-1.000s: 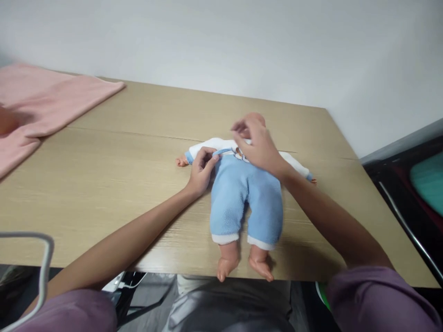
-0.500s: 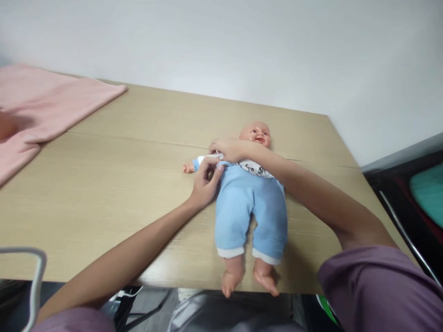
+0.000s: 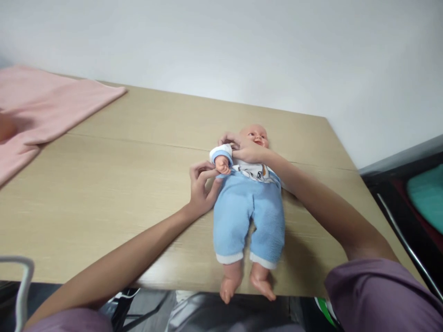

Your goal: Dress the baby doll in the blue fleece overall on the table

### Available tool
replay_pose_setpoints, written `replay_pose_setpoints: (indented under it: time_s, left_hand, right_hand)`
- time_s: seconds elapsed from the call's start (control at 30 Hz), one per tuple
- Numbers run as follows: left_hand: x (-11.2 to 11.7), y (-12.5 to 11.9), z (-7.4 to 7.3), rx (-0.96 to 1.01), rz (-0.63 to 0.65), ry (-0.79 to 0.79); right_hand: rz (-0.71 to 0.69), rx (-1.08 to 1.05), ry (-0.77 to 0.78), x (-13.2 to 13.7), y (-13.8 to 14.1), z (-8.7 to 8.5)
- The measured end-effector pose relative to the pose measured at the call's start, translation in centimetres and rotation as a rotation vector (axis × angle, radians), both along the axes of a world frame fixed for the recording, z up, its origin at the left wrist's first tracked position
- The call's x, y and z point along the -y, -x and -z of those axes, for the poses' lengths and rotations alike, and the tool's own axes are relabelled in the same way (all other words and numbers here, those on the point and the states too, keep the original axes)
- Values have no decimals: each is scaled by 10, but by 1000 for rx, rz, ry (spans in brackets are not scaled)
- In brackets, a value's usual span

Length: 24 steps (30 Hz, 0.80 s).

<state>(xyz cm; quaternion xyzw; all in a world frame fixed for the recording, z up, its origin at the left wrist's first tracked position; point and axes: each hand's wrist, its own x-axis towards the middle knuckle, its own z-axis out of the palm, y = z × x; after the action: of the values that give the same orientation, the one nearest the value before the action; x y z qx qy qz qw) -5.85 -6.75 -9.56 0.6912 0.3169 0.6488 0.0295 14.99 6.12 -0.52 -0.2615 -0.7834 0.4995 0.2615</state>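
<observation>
A baby doll (image 3: 256,133) lies on its back, feet toward me, in blue trousers (image 3: 249,212) with white cuffs and a white top (image 3: 254,171) with a printed animal face. Its arm at the left is bent up, the small doll hand (image 3: 222,164) poking out of a white and blue sleeve (image 3: 220,151). My right hand (image 3: 244,146) reaches across the chest, fingers curled round behind that sleeve. Beside the doll's hand and waist, my left hand (image 3: 204,184) has bent fingers and thumb drawn together; what lies between their tips is hidden.
The doll rests on a wooden table (image 3: 121,184), its feet over the front edge. A pink cloth (image 3: 62,101) covers the far left, with a skin-coloured object (image 3: 6,127) on it. A white wall stands behind. A white cable (image 3: 24,281) curves at lower left, and a dark chair (image 3: 398,203) stands right.
The doll's arm, stretched out to the left before, is now bent up beside its chest. My right hand has shifted slightly right, and my left hand has come a little nearer me.
</observation>
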Motion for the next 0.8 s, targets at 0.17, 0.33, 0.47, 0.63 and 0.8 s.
replay_pose_setpoints:
  time_s: [0.17, 0.33, 0.47, 0.63, 0.8]
  left_hand:
    - [-5, -3, 10, 147, 161, -15]
    - [-9, -9, 6, 385, 142, 238]
    - [-14, -9, 6, 542, 152, 554]
    - [-28, -6, 10, 709, 264, 702]
    - [-45, -6, 10, 812, 375, 862]
  right_hand:
    - [4, 4, -153, 5, 3, 6]
    - [176, 83, -343, 26, -10, 1]
    - [161, 299, -380, 57, -19, -21]
    - [138, 414, -266, 73, -18, -29]
    - [313, 175, -91, 56, -27, -1]
